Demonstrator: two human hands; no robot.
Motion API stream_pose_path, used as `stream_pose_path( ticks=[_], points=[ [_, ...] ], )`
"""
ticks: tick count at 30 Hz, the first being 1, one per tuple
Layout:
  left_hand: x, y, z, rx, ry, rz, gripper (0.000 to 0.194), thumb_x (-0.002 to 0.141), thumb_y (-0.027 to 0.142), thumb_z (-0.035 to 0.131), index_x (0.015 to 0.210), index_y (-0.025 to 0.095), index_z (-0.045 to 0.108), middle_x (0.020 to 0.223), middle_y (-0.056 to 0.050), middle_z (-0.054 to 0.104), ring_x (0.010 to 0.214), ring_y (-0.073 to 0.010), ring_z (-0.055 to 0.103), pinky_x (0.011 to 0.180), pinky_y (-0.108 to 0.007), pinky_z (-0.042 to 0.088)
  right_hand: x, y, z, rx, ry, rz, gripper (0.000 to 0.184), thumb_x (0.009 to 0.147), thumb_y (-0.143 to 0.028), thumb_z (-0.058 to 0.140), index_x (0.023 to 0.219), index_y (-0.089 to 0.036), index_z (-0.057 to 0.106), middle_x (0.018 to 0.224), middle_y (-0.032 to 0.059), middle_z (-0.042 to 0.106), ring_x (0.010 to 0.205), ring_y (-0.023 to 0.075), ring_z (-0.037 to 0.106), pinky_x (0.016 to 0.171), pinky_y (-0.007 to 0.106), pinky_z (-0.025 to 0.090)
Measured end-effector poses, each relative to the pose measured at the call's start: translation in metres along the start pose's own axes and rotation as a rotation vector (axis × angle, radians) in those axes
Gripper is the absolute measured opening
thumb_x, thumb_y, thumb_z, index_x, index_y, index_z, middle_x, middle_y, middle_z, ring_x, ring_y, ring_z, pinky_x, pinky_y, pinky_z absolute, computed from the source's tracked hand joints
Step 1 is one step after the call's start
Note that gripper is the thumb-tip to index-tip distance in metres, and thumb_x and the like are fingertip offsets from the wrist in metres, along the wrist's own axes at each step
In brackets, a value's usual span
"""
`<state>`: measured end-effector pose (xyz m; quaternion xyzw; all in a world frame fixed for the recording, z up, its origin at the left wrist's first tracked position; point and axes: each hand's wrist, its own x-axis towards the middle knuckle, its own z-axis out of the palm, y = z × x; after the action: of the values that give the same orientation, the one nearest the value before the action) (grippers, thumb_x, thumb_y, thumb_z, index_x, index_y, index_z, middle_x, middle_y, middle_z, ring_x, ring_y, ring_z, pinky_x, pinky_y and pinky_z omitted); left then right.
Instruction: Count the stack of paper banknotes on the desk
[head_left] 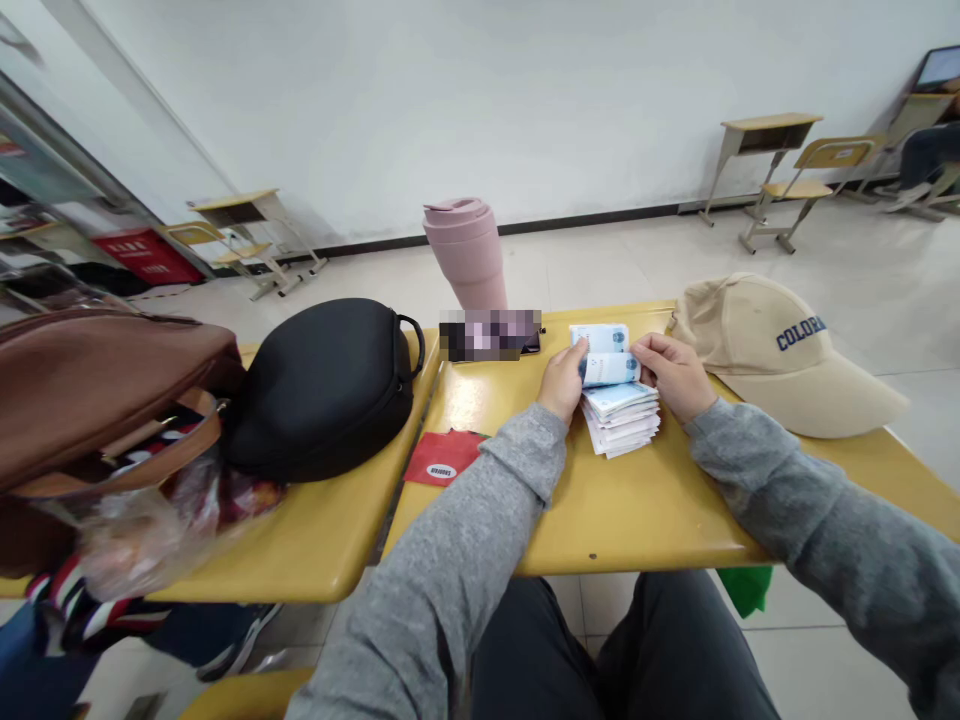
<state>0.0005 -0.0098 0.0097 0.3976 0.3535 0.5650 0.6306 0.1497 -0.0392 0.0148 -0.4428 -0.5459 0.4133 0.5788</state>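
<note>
My left hand [564,382] is closed on the left edge of a blue-and-white printed paper piece [611,369], its thumb on the front. The piece shows a crease or overlap across its middle, and I cannot tell whether it is one folded sheet or two. At its right edge my right hand [673,372] pinches with thumb and forefinger. Right below lies a stack of similar blue-and-white papers [621,420], loosely piled with uneven white edges. To the left, partly behind my left sleeve, is a flat red pouch [442,457] with a white oval label.
A pink tumbler [466,250] stands at the table's back, behind a blurred-out phone-like item [531,343]. A beige cap [780,360] lies right. On the adjoining left table are a black case [322,390], a brown bag [112,390] and a clear plastic bag [142,540].
</note>
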Motion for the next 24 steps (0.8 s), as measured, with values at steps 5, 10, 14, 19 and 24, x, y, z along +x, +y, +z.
stream_pose_path(
  ticks=[5,10,14,19,24],
  points=[
    [-0.0036,0.0027,0.0029,-0.027,-0.012,0.01,0.029,0.069,0.042,0.067,0.073,0.013,0.064,0.071,-0.005,0.068,0.079,-0.0197,0.064,0.078,-0.033,0.045,0.0001,-0.0015,-0.0001,0.007,-0.054,0.013,0.033,0.078,-0.048,0.058,0.068,-0.017,0.057,0.048,-0.0011,0.054,0.038,0.0067,0.036,0.039,0.023,0.024],
    [-0.0038,0.0031,0.0035,-0.025,-0.021,0.03,0.028,0.069,0.04,0.067,0.073,0.012,0.065,0.068,-0.005,0.067,0.074,-0.0193,0.064,0.074,-0.032,0.045,-0.0004,-0.0024,0.0009,0.001,-0.06,0.002,0.032,0.075,-0.046,0.063,0.063,-0.017,0.055,0.048,-0.0017,0.054,0.039,0.0057,0.034,0.04,0.022,0.024],
    [-0.003,0.0021,0.0026,-0.027,-0.045,0.013,0.027,0.067,0.038,0.069,0.073,0.012,0.064,0.066,-0.004,0.066,0.067,-0.0163,0.062,0.069,-0.029,0.045,0.0005,-0.0003,0.0003,-0.054,0.02,0.009,0.032,0.07,-0.043,0.068,0.062,-0.017,0.052,0.048,-0.0033,0.053,0.041,0.0062,0.037,0.042,0.022,0.026],
    [-0.0024,0.0003,0.0015,-0.005,-0.054,-0.02,0.027,0.063,0.036,0.072,0.074,0.013,0.064,0.067,-0.003,0.066,0.062,-0.012,0.058,0.065,-0.026,0.044,0.0016,0.0009,-0.0007,-0.084,0.108,0.04,0.032,0.066,-0.042,0.071,0.065,-0.018,0.05,0.048,-0.0045,0.052,0.044,0.0076,0.043,0.045,0.022,0.03],
    [-0.0003,-0.0023,-0.0003,0.043,-0.067,-0.029,0.024,0.061,0.032,0.073,0.073,0.013,0.063,0.067,-0.002,0.064,0.057,-0.0096,0.053,0.06,-0.025,0.042,0.0039,0.004,-0.0025,-0.122,0.125,0.052,0.03,0.068,-0.043,0.068,0.066,-0.018,0.051,0.047,-0.0042,0.053,0.044,0.0081,0.042,0.045,0.022,0.03]
  ],
)
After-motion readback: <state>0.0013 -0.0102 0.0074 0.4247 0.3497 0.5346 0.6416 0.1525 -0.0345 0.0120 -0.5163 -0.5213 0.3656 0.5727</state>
